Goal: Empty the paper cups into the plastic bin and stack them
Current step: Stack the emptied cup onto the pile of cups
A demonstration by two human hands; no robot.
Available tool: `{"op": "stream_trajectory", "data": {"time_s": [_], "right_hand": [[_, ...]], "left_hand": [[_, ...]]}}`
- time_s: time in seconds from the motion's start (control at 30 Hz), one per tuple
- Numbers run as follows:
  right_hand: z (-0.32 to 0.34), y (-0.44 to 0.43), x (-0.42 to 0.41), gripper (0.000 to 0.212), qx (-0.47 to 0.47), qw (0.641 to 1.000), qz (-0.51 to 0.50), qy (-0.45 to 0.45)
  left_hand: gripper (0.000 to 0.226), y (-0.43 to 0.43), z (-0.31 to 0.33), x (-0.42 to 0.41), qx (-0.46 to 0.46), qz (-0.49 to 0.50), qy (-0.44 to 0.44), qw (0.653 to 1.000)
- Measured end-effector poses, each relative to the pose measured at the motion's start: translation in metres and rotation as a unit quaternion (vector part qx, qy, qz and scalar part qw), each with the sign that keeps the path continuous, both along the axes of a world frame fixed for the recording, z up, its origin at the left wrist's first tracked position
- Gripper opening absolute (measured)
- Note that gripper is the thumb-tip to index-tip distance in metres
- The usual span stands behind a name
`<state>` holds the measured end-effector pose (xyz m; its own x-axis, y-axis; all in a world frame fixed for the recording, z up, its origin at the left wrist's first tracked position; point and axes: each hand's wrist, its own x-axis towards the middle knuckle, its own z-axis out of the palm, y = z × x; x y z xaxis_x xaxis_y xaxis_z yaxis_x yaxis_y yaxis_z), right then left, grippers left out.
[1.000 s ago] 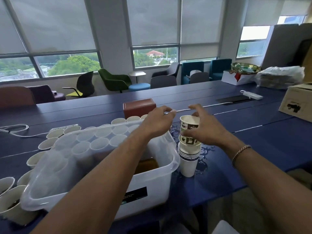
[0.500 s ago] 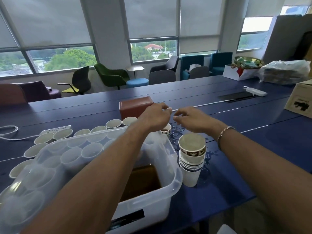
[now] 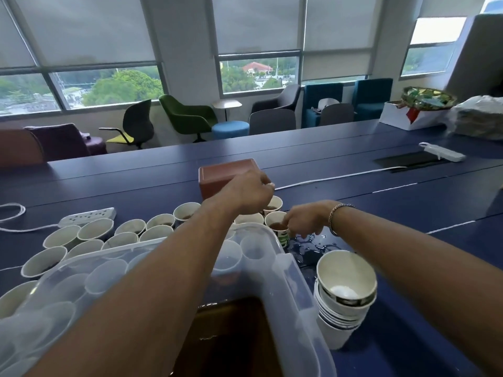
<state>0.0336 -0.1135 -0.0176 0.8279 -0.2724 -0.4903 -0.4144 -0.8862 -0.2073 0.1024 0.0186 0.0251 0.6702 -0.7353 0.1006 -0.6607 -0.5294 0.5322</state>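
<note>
My right hand has its fingers curled round the side of the full cup, which stands upright just beyond the far right corner of the plastic bin, its long axis vertical and brown liquid close to the rim. My left hand is farther out past the same corner, fingers curled above the far cup. I cannot tell whether it grips that rim or only hovers over it. The right hand is therefore the one on the job. As I judge it, the move ahead turns on this: the cup lies beyond the bin, while the pool of brown liquid lies inside it, nearer me. I must lift the cup clear of the bin's far wall, bring it back towards me and a little left, and only then tip it. Tipping early would add to the spill already lying outside the bin's right wall. The stack of emptied cups stands just beside that wall, nearer me than the full cup, so the emptied one should go there. More cups line up beyond the bin's far left side.
</note>
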Motion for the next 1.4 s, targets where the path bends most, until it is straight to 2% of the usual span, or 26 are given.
{"op": "stream_trajectory", "data": {"time_s": [0.23,0.43,0.6,0.67,0.73,0.8,0.9,0.97,1.03,1.1,1.23,1.33,1.4], "right_hand": [[-0.003,-0.014,0.006,0.033,-0.084,0.995,0.040,0.036],[0.046,-0.012,-0.019,0.033,-0.078,0.997,0.017,-0.013],[0.113,0.010,-0.054,0.034,-0.077,0.994,0.016,-0.082],[0.138,0.024,-0.068,0.033,-0.085,0.991,0.032,-0.096],[0.158,0.038,-0.078,0.032,-0.085,0.989,0.048,-0.108],[0.169,0.053,-0.086,0.032,-0.103,0.987,0.064,-0.105],[0.173,0.070,-0.094,0.031,-0.099,0.984,0.065,-0.132],[0.165,0.078,-0.095,0.034,-0.058,0.975,0.040,-0.209],[0.151,0.088,-0.094,0.054,0.014,0.960,-0.008,-0.279],[0.131,0.104,-0.091,0.067,0.085,0.947,-0.045,-0.306],[0.093,0.145,-0.079,0.049,0.213,0.917,-0.068,-0.329],[0.072,0.170,-0.072,0.041,0.327,0.864,-0.081,-0.374],[0.063,0.181,-0.072,0.041,0.386,0.827,-0.089,-0.398]], "left_hand": [[0.032,0.003,-0.007,0.005,0.024,0.003,0.014,1.000],[0.031,0.007,-0.003,-0.006,0.026,0.015,-0.007,1.000],[0.039,0.011,0.010,-0.023,0.024,0.077,-0.055,0.995],[0.042,0.015,0.020,-0.028,0.015,0.087,-0.021,0.996],[0.034,0.020,0.032,-0.033,0.003,0.079,0.019,0.997],[0.028,0.030,0.043,-0.042,-0.038,0.082,0.067,0.994],[0.034,0.049,0.058,-0.055,-0.111,0.104,0.123,0.981],[0.035,0.066,0.061,-0.056,-0.129,0.126,0.104,0.978],[0.032,0.086,0.063,-0.054,-0.143,0.146,0.091,0.975],[0.033,0.107,0.063,-0.051,-0.158,0.153,0.113,0.969],[0.034,0.143,0.061,-0.062,-0.153,0.156,0.138,0.966],[0.031,0.168,0.059,-0.076,-0.160,0.151,0.135,0.966],[0.029,0.179,0.055,-0.077,-0.141,0.133,0.088,0.977]]}}
